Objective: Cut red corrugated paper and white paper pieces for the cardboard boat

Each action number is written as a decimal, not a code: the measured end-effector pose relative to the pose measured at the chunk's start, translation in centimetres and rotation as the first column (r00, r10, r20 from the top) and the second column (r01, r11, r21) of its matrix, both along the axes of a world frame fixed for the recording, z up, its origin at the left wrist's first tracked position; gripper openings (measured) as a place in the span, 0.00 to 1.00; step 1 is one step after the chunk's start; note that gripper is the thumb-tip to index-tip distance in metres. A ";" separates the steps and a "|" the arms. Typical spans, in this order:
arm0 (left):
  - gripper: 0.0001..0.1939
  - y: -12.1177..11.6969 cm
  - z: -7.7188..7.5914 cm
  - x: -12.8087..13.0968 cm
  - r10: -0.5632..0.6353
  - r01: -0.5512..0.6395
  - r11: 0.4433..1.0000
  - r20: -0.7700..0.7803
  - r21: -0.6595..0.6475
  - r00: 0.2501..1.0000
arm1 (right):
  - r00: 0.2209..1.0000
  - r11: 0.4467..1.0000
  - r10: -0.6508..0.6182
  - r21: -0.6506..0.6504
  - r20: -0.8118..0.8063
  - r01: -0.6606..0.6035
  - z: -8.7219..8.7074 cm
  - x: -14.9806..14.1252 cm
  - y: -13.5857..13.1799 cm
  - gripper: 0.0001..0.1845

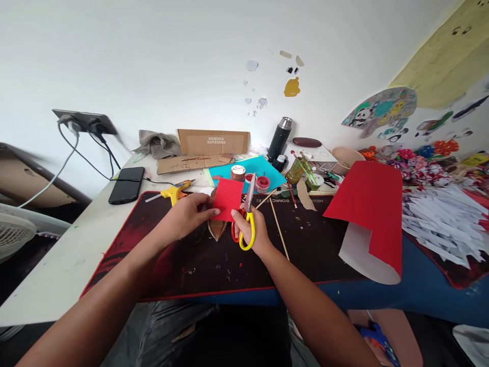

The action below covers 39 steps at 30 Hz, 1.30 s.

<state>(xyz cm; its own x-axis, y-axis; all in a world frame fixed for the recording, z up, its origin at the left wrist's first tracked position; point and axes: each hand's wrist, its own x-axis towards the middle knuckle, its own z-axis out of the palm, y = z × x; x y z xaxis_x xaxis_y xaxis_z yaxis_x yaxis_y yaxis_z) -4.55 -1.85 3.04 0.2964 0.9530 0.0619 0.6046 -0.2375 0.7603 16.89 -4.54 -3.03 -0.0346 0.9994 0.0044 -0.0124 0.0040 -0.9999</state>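
My left hand [196, 214] pinches the left edge of a small ribbed red sheet [228, 196], thumb on its front. The sheet is held up above the dark desk mat [160, 270]. In my right hand [254, 232] is a pair of scissors [249, 216] with one yellow and one red handle loop, its blades pointing up beside the sheet. My right thumb lies at the sheet's lower right corner. Below the sheet, a pointed piece of brown cardboard [217, 232] shows in part; the rest of it is hidden.
A yellow glue gun [174, 191] and a black phone [127, 185] lie to the left. Behind my hands stand paint jars [263, 183] on a teal sheet [225, 171], and a black flask [280, 137]. A curled red sheet [372, 204] and white paper strips [443, 219] are at right.
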 end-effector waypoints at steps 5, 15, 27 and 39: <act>0.22 0.9 0.6 0.4 -0.068 0.069 0.998 0.094 -0.005 0.993 | 1.000 1.000 0.007 0.013 -0.023 -0.007 0.1 0.0 0.0 0.25; 0.28 2.3 -0.2 2.0 0.108 -0.041 0.990 0.526 -0.138 0.843 | 0.998 1.000 0.007 0.028 -0.067 -0.005 0.4 0.3 -0.2 0.24; 0.32 2.1 -1.9 2.4 0.213 -0.119 0.975 0.630 -0.187 0.747 | 0.997 0.999 0.008 0.040 -0.078 -0.005 1.0 0.3 -0.8 0.24; 0.33 2.3 -2.1 2.3 0.246 -0.159 0.968 0.609 -0.195 0.754 | 0.992 0.997 -0.077 -0.006 -0.104 0.077 0.9 0.6 -0.5 0.23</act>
<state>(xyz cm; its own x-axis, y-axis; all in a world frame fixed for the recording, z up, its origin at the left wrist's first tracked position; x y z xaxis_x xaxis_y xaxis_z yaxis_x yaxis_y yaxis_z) -2.30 0.44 0.98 0.0327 0.9986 0.0427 0.0090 -0.0430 0.9990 17.53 -5.06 -2.18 0.0432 0.9991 0.0023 -0.1162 0.0073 -0.9932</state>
